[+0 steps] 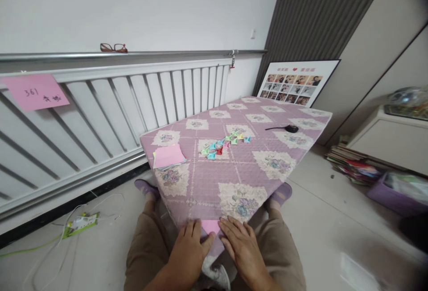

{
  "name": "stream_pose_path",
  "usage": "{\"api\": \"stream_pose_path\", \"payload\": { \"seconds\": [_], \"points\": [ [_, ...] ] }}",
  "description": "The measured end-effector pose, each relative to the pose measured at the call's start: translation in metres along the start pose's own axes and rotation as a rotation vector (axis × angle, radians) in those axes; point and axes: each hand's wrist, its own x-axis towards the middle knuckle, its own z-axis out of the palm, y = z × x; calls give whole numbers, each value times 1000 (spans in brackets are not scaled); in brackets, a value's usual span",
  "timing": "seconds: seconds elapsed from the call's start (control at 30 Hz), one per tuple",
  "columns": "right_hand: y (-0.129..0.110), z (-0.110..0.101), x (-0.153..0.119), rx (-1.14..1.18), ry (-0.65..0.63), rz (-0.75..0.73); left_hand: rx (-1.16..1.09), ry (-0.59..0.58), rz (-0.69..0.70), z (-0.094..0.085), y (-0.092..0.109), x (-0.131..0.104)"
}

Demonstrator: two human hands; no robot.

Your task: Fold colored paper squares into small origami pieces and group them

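Note:
At the table's near corner, a small piece of pink paper [210, 226] lies flat, with a pointed lower edge that looks folded. My left hand [190, 248] presses on its left side, fingers stretched forward and thumb reaching toward the lower point. Over the right side of the paper, my right hand [240, 242] lies flat with its fingers extended. Both hands partly cover the paper. Farther up the table is a group of small folded paper pieces [219, 151] in green, blue, red, pink and yellow. A stack of coloured paper [169, 156], pink on top, lies at the left edge.
The table [207, 193] has a purple flowered cloth. A black spoon-like object [291, 129] lies toward its far right. A white radiator [110, 104] runs along the left, with a pink note [36, 92] on it and glasses [114, 48] above. A power strip [81, 224] and cables lie on the floor.

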Motion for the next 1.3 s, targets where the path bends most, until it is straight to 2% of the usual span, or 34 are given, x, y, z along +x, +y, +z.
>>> {"api": "stream_pose_path", "payload": {
  "seconds": [0.17,0.4,0.57,0.7,0.8,0.93,1.1,1.2,1.3],
  "points": [
    [-17,-15,31,87,-44,221,-12,-19,0,-4,2,-1],
    [-24,-27,68,105,-346,288,5,2,12,10,0,-5],
    [-22,-28,85,123,-435,299,24,44,13,17,-2,-10],
    [-22,-31,90,163,-491,305,27,137,55,20,-6,-16],
    [-23,-32,88,207,-491,326,31,221,108,21,-10,-20],
    [-24,-30,82,300,-444,359,49,310,112,22,-10,-22],
    [-23,-24,73,513,-398,384,1,381,118,25,-7,-23],
    [-23,-24,67,643,-353,403,-125,354,81,28,-6,-27],
    [-28,-27,62,735,-287,416,-433,299,-12,29,-5,-31]
  ]
}}
